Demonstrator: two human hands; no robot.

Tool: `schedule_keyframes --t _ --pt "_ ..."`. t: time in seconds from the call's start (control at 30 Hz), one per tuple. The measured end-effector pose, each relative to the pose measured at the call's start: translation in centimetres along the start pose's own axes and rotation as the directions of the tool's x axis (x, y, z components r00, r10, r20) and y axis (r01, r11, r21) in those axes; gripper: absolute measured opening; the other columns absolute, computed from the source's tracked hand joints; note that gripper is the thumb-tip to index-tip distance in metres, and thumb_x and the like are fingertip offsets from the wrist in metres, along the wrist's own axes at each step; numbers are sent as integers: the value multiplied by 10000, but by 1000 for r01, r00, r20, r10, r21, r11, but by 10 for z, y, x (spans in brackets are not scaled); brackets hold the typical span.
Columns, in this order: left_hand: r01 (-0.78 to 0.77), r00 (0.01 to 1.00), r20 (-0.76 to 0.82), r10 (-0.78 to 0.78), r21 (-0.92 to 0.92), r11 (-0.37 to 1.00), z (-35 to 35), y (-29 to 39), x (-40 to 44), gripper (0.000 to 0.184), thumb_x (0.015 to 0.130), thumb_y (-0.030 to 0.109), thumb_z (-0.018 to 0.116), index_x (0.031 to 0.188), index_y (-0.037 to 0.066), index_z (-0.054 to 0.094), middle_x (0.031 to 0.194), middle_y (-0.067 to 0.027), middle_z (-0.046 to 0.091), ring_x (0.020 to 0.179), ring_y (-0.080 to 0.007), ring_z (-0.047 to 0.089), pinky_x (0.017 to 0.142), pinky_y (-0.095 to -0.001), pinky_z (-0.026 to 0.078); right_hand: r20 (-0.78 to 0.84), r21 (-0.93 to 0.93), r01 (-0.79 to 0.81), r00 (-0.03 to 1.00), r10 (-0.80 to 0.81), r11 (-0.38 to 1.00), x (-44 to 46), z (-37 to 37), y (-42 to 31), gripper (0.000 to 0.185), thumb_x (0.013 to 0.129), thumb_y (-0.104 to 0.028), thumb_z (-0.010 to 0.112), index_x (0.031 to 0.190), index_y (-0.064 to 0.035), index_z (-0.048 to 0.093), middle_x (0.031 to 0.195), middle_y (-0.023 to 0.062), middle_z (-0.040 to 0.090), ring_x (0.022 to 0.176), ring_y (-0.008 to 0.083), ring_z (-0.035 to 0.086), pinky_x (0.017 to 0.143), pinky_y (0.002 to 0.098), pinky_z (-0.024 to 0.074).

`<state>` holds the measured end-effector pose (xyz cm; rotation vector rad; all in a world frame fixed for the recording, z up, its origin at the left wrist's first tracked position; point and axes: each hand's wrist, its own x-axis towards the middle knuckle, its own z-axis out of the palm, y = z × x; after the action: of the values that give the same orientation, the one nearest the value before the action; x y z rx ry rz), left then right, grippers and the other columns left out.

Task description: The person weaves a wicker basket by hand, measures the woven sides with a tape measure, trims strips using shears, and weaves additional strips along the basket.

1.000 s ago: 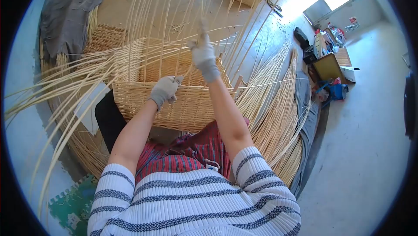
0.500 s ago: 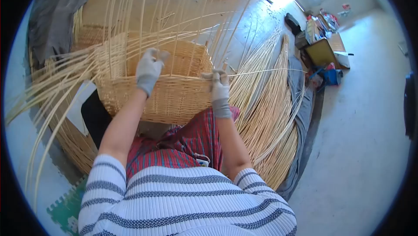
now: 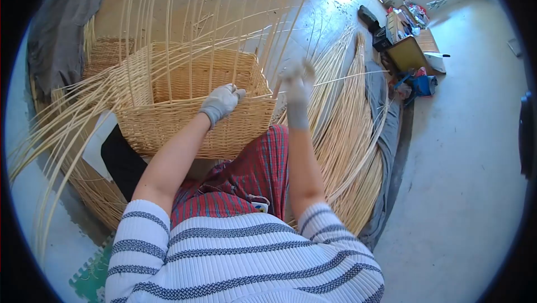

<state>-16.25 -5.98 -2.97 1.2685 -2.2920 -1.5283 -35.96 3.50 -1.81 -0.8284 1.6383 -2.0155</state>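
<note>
A rectangular wicker basket (image 3: 196, 129) rests by my knees, tall upright stakes standing from its sides. My left hand (image 3: 222, 101), in a pale glove, is closed on the near rim, fingers at the top edge by a stake. My right hand (image 3: 298, 83), also gloved and blurred by motion, is raised just off the right corner of the basket. A thin wicker strand (image 3: 349, 78) runs from this hand toward the right, and the fingers look curled around it. Long loose ends (image 3: 61, 113) of wicker fan out from the basket's left side.
Large bundles of wicker rods (image 3: 349, 152) lie on a dark cloth (image 3: 386, 135) at the right. A second woven piece (image 3: 109, 54) sits behind the basket. Boxes and a blue bag (image 3: 423, 86) stand farther right. A green foam mat (image 3: 92, 275) is at lower left.
My right hand has lifted away from the rim, up and to the right, with the strand's end moving along. My left hand has slid rightward and down onto the near rim.
</note>
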Motion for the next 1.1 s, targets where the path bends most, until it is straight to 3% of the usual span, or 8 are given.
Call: schedule_keyframes --t 0.13,0.2,0.47,0.63,0.7,0.8,1.03,1.1 --pt "-74 997 -13 75 78 994 4 -5 12 435 981 438 542 1058 28 663 1045 -247 695 1021 -391 661 871 -457 502 -119 61 -559 818 562 827 -122 -87 23 243 1013 -142 485 1057 17 663 851 104 706 654 187 676 664 285 541" --pt "-51 998 46 45 139 989 6 -7 5 436 973 438 556 1062 25 663 1076 -248 690 1054 -390 650 897 -450 494 106 -557 5 992 66 830 -105 2 -52 332 1030 -248 460 1046 13 665 791 105 707 676 198 699 677 319 550" --pt "-158 964 247 93 259 953 4 -6 36 571 967 501 444 1083 4 701 1087 -270 691 1038 -414 668 911 -476 515 299 -953 281 821 487 111 -13 26 10 645 997 -550 367 1069 -7 708 1060 280 685 1028 433 658 930 495 504" --pt "-247 967 -82 239 -514 821 -19 -20 -68 314 943 123 667 1245 60 606 1100 -127 670 878 -217 661 811 -329 548 128 -853 -29 956 263 521 -63 35 -18 431 1029 -374 467 1136 -18 685 1010 213 708 907 336 689 818 435 541" --pt "-591 716 -489 497 -46 805 -52 -80 -108 356 898 53 694 1241 88 607 1050 -125 668 869 -224 650 798 -355 537 -70 -428 -126 992 106 895 -98 33 -6 236 1012 -193 557 1159 -43 665 979 104 695 835 215 667 756 349 541" --pt "-95 455 -885 -100 -160 983 -106 -207 -131 488 866 201 772 1269 2 582 1074 -136 617 942 -247 621 862 -370 519 -59 -343 -71 997 54 937 -141 72 14 172 1000 -94 566 1139 -63 663 921 28 653 799 132 629 703 293 526" --pt "-482 723 -675 -145 -643 595 -186 -224 -139 487 974 404 643 1185 -34 610 1084 -122 671 1001 -248 649 907 -337 497 501 -72 -91 858 115 993 -185 301 -5 528 962 -188 653 1424 3 484 1321 174 623 1233 239 594 1047 344 464" --pt "-546 654 -707 269 -194 815 -197 -280 -134 390 972 342 641 1168 4 636 1087 -154 675 1020 -260 648 923 -363 493 341 -421 -360 788 513 833 -148 344 -24 927 861 -445 747 1527 18 299 1476 236 469 1340 309 505 1113 401 406"
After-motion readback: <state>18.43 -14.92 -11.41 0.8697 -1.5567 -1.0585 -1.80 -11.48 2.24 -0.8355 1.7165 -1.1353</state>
